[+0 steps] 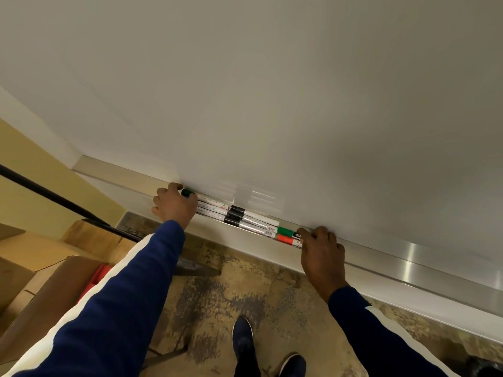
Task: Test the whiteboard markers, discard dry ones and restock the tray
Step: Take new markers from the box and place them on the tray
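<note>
Left hand: the left hand [174, 204] reaches forward on a blue sleeve with a white stripe [114, 295], knuckles up, fingers curled down over the left ends of the markers; whether they actually clamp a marker cannot be told.
Right hand: the right hand [322, 254] comes in palm down, wrist bent, fingertips [304, 234] pressed against the right ends of the markers; how tightly it holds cannot be told.
Markers: a row of whiteboard markers [245, 217] lies lengthwise in the tray [408, 263], stacked in two end-to-end bunches between the two hands.
Left bunch: white barrels with a dark green cap [187, 192] showing at the left hand's fingers.
Right bunch: black caps [235, 213] meet the left bunch near the middle; a green marker end [285, 231] and a red marker end [285, 238] touch the right fingertips.
Tray: a metal ledge along the bottom edge of the whiteboard [272, 91], running past both hands.
Room: mottled brown floor [245, 281], cardboard boxes [35, 268] at the lower left, dark shoes [243, 338] below.
</note>
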Demonstrator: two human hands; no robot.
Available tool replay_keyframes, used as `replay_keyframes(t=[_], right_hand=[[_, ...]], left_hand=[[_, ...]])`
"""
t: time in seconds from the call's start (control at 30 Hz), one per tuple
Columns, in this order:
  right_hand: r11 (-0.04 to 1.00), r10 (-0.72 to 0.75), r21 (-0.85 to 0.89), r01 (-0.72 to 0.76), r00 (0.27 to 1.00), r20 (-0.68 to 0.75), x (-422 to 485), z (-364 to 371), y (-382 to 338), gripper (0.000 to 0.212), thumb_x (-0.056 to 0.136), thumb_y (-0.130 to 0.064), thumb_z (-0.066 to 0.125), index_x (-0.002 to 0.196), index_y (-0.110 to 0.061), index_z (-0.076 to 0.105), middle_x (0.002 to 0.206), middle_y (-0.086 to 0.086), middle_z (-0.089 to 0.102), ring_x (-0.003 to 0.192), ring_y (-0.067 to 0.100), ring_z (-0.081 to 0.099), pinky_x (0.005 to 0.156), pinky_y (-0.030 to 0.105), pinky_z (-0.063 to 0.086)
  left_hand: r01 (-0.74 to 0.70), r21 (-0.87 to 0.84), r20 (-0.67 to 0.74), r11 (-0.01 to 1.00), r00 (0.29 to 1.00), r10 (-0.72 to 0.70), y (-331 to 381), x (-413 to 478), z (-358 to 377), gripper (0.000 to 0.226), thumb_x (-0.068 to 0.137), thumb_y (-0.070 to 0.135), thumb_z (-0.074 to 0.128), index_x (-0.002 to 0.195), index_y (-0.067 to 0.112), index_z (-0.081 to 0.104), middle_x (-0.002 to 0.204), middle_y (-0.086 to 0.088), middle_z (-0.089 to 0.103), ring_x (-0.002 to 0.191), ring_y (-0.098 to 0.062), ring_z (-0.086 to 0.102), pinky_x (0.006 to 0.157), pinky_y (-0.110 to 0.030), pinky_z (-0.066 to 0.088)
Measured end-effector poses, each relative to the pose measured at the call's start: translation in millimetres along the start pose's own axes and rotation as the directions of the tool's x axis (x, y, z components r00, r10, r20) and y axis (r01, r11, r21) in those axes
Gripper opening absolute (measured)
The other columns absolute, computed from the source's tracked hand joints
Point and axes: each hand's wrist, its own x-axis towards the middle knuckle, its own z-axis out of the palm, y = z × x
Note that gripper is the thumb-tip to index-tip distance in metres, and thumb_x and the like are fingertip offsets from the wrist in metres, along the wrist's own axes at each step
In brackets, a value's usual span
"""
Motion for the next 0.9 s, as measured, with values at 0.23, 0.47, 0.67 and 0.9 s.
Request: replay_keyframes(t=[0.23,0.47,0.67,0.9], right_hand=[[0.998,-0.014,0.054,0.016,0.999,-0.044,-1.5,0.7,15.3,0.026,0.085,-0.012,0.075,0.111,-0.014,0.072,0.1,0.01,0.062,0.086,0.029,0.058,0.059,0.039,0.057],[0.991,-0.004,0.134,0.018,0.995,-0.103,-5.3,-5.7,15.4,0.025,0.089,-0.017,0.072,0.113,-0.013,0.069,0.101,0.009,0.064,0.085,0.027,0.061,0.059,0.035,0.057],[0.98,-0.107,0.155,0.127,0.986,-0.131,-21.5,-1.0,13.4,0.046,0.089,-0.014,0.072,0.134,-0.014,0.063,0.128,0.015,0.063,0.117,0.035,0.06,0.083,0.048,0.059],[0.976,-0.217,0.022,0.218,0.976,-0.032,-28.0,11.2,5.0,0.062,0.086,-0.009,0.074,0.145,-0.013,0.054,0.151,0.017,0.05,0.136,0.046,0.048,0.103,0.062,0.048]], left_hand=[[-0.076,0.02,-0.041,0.997,0.996,0.077,-3.6,-10.7,5.2,0.05,0.091,0.046,0.066,0.13,0.015,0.057,0.13,-0.016,0.053,0.122,-0.038,0.047,0.103,-0.051,0.036],[-0.046,0.01,-0.062,0.999,0.997,0.046,0.3,-10.4,3.5,0.05,0.09,0.044,0.068,0.127,0.013,0.055,0.13,-0.015,0.054,0.121,-0.037,0.048,0.101,-0.051,0.037],[-0.451,0.172,-0.132,0.876,0.871,0.474,-9.2,-28.3,6.8,0.027,0.093,0.029,0.062,0.117,0.015,0.062,0.119,-0.012,0.057,0.109,-0.033,0.053,0.092,-0.047,0.039],[-0.709,0.239,0.163,0.663,0.703,0.693,-31.7,-40.8,20.6,0.046,0.099,0.026,0.057,0.144,0.023,0.053,0.146,-0.012,0.049,0.137,-0.035,0.043,0.109,-0.053,0.037]])
